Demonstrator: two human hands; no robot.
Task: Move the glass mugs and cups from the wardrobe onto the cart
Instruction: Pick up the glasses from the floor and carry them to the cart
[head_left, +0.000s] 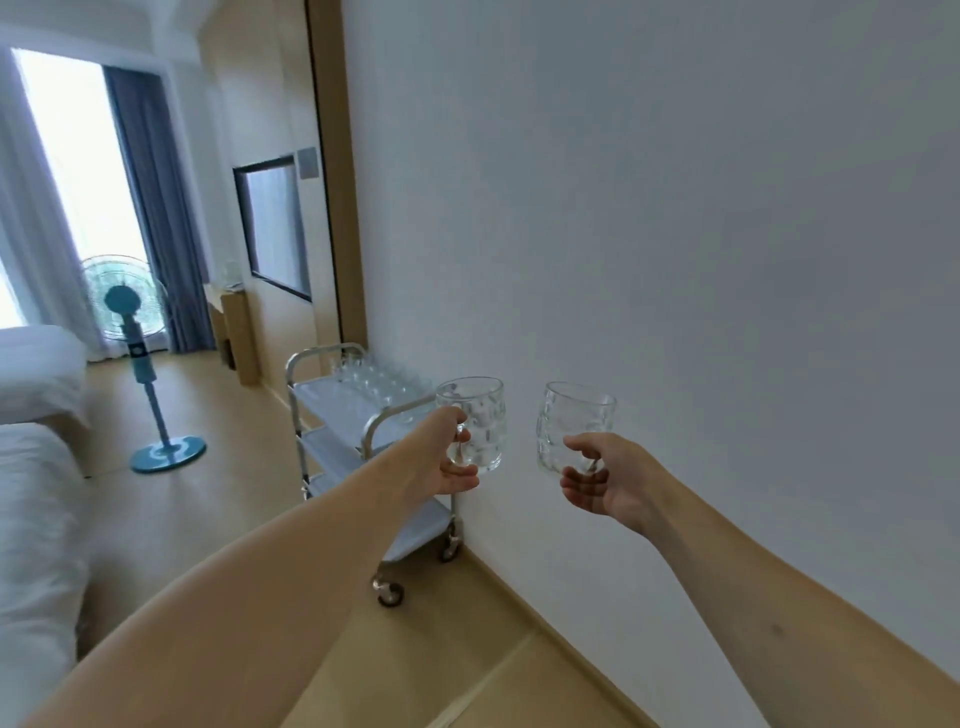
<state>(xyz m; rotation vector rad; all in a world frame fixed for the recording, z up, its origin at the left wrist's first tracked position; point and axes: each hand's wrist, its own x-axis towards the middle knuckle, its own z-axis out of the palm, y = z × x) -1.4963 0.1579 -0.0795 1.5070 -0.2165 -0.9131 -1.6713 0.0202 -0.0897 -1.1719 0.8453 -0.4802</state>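
My left hand (451, 457) grips the handle of a clear dimpled glass mug (479, 423), held upright in the air above the near end of the cart. My right hand (605, 480) holds a second clear glass mug (570, 423) by its handle, tilted a little to the left, in front of the white wall. The metal three-shelf cart (311, 400) on wheels stands against the wall just beyond my left hand. Several glasses (374, 375) stand on the far part of its top shelf. The wardrobe is out of view.
A white wall (675, 234) fills the right side, with a wooden floor below. A teal standing fan (140, 358) is at the left, beds (36, 467) at the far left edge, a wooden desk (239, 332) and a dark-framed panel beyond the cart.
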